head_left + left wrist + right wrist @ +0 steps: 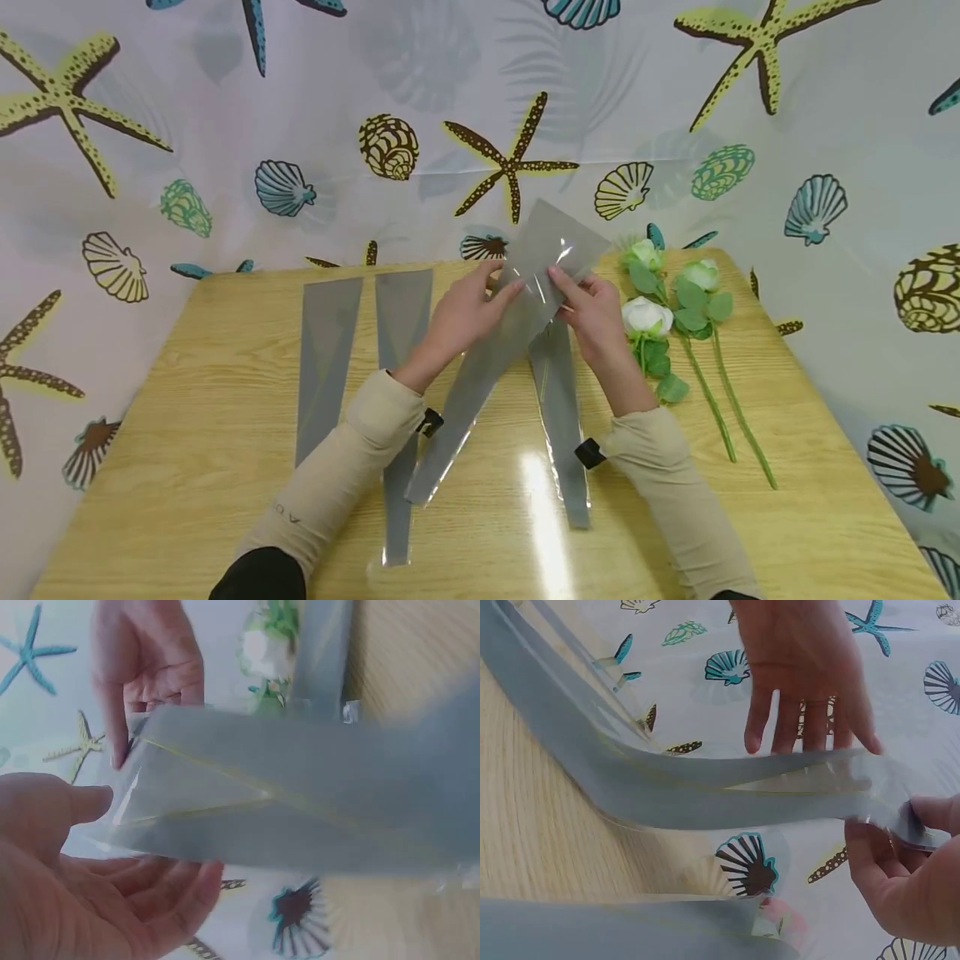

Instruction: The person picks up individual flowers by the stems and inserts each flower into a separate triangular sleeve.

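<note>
A long grey flower sleeve (474, 379), see-through at its wide end, is held up over the table at a slant. My right hand (596, 321) pinches that wide end, thumb in front and fingers behind. On its other edge my left hand (467, 312) has the thumb at the front and the fingers behind. In the left wrist view, the left hand (112, 892) has the sleeve (337, 787) between its thumb and loosely bent fingers. The right wrist view shows the right hand (907, 877) gripping the sleeve's clear corner.
Two more grey sleeves (330, 333) (402, 333) lie flat on the wooden table (225, 400) at the left. Another sleeve (564, 417) lies under the hands. White artificial flowers (647, 317) with green stems lie at the right. A seashell-print cloth (315, 100) hangs behind the table.
</note>
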A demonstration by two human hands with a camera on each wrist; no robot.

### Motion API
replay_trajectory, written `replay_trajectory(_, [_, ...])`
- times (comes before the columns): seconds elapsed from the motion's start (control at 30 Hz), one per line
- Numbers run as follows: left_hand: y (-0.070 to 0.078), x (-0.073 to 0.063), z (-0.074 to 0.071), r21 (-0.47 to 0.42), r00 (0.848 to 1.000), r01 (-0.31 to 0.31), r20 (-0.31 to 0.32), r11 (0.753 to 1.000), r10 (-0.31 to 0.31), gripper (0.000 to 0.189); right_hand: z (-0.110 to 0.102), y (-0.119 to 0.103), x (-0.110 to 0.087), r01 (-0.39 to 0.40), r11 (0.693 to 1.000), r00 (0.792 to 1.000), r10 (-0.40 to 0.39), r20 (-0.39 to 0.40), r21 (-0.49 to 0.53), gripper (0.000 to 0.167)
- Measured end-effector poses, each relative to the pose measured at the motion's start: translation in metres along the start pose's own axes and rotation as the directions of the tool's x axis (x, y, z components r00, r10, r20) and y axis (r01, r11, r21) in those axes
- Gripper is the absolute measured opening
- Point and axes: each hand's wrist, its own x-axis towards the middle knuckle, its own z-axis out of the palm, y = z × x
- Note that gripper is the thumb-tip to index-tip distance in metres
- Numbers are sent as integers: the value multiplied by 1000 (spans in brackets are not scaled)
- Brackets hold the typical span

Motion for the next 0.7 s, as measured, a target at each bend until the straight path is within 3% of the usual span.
replay_trajectory(0.07, [-2,5,-2,-118,1000,1,3,993,-1,41,-2,-2,0,6,1000,1000,-6,-11,25,11])
replay_trajectory(0.2, [-1,12,-8,-185,998,-60,-34,981,55,25,-3,-6,1,19,997,1000,-17,-23,68,6])
replay_trajectory(0.3, [3,15,-14,-167,993,-110,-66,980,100,23,-2,-8,1,37,995,999,-35,-30,94,4])
replay_trajectory(0.4, [7,18,-20,-144,992,-119,-60,982,111,22,-2,-9,0,43,993,999,-39,-34,111,6])
replay_trajectory(0.57, [7,20,-28,-91,993,-118,1,989,118,24,-3,-10,-1,9,989,1000,-9,1,146,6])
replay_trajectory(0.7, [1,22,-34,-63,993,-107,49,992,110,24,-9,-17,-2,23,984,999,-30,37,178,7])
